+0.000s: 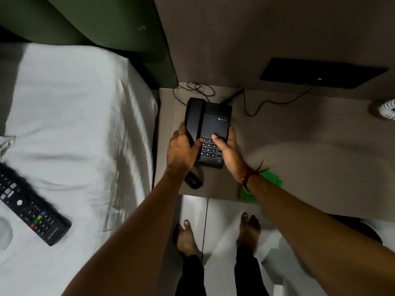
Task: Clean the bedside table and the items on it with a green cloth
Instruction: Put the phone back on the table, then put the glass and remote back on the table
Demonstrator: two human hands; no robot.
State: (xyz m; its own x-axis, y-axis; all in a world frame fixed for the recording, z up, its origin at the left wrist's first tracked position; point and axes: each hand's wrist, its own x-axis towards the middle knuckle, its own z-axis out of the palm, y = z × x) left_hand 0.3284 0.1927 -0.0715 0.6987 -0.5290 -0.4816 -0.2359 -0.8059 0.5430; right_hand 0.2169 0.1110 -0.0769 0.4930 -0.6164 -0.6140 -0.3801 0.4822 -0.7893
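A black desk telephone (211,120) with its handset on the left stands on the grey-brown bedside table (299,133). My left hand (181,150) grips its left side, thumb on the keypad. My right hand (229,152) grips its right side, thumb on the panel above the keys. The green cloth (268,178) lies on the table near the front edge, partly hidden under my right wrist. A small black object (193,181) sits at the table's front edge under my left wrist.
The bed with a white sheet (81,124) lies left of the table, with a black TV remote (32,206) on it. Thin cables (256,107) run behind the phone. A black panel (320,73) sits on the wall. A white coiled thing (388,108) is at the far right.
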